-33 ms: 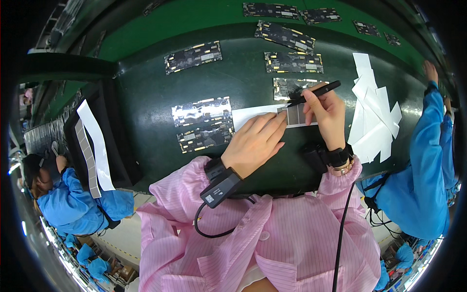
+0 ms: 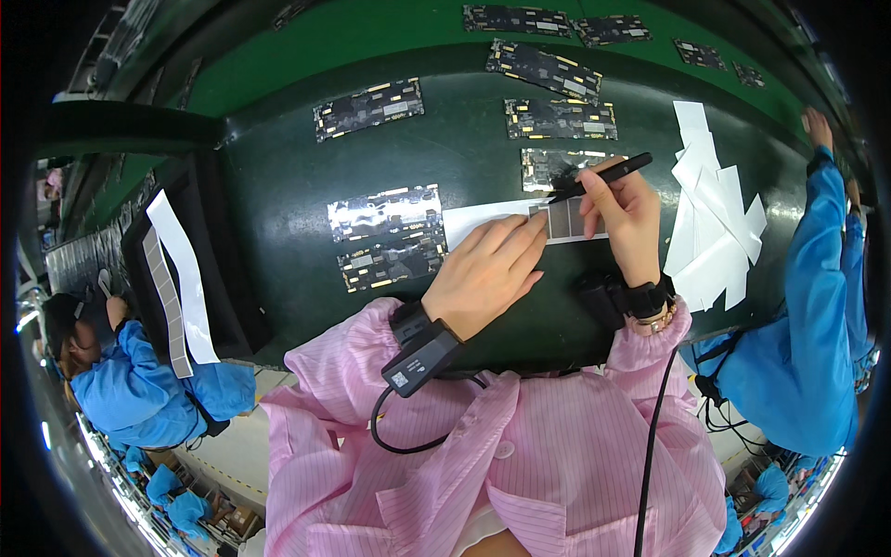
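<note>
My left hand (image 2: 490,269) lies palm down, fingers stretched out, pressing on a white strip (image 2: 469,221) with grey rectangular stickers (image 2: 562,223) at its right part. In my right hand (image 2: 624,218) is a slim black pen-shaped tool (image 2: 624,169), gripped between thumb and fingers. Its thin tip meets the strip's upper edge, close to my left fingertips; whether it lifts a sticker I cannot tell. Just behind the strip is a circuit board (image 2: 548,170), partly covered by my right hand. Two more boards, one shiny (image 2: 385,212) and one darker (image 2: 390,261), sit left of the strip.
Loose white strips (image 2: 710,218) are heaped at the right. Several circuit boards (image 2: 561,120) are spread toward the back. A black tray (image 2: 218,269) at the left has a grey-stickered strip (image 2: 167,302) and a white strip (image 2: 186,274) over it. Co-workers in blue (image 2: 812,325) are on both sides.
The co-worker's arm at the right has shifted slightly. The black tool in my right hand has tilted a hair; my left hand stays in place.
</note>
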Available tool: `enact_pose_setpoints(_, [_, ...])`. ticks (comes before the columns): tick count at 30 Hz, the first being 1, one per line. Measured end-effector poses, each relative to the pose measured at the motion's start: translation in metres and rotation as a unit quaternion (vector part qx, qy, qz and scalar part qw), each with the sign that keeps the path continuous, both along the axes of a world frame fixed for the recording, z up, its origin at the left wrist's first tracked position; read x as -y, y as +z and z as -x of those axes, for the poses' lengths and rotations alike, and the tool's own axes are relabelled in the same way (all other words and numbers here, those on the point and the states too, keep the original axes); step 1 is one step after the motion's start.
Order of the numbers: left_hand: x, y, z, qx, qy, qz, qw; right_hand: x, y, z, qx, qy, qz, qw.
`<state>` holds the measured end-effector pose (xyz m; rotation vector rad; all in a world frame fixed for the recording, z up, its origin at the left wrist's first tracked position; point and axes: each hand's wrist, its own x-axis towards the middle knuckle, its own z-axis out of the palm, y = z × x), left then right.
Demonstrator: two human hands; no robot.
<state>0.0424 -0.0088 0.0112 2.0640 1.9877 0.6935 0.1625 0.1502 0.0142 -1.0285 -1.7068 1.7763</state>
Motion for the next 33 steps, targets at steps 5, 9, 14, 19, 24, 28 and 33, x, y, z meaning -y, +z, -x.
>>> enact_pose_setpoints(5, [-0.005,0.003,0.010,0.024,-0.003,0.001,1.000,-0.018,0.004,0.011,-0.058,-0.035,0.007,0.998])
enact_pose_setpoints(9, [-0.029,0.008,0.035,0.028,0.023,-0.052,0.998,-0.047,-0.003,0.036,-0.075,-0.021,0.008,0.997])
enact_pose_setpoints(14, [-0.048,-0.003,0.052,-0.024,0.057,-0.067,0.996,-0.059,-0.009,0.058,-0.059,0.000,0.012,0.998])
enact_pose_setpoints(19, [-0.049,-0.008,0.054,-0.022,0.060,-0.048,0.997,-0.063,-0.013,0.064,-0.049,0.016,0.004,0.999])
enact_pose_setpoints(24, [-0.050,-0.007,0.055,-0.030,0.058,-0.052,0.997,-0.062,-0.010,0.066,-0.042,0.023,-0.005,0.999])
enact_pose_setpoints(28, [-0.051,-0.006,0.054,-0.031,0.058,-0.047,0.997,-0.062,-0.012,0.066,-0.031,0.024,-0.014,0.999])
enact_pose_setpoints(33, [-0.052,-0.005,0.052,-0.044,0.060,-0.048,0.996,-0.061,-0.011,0.066,-0.023,0.026,-0.022,0.999])
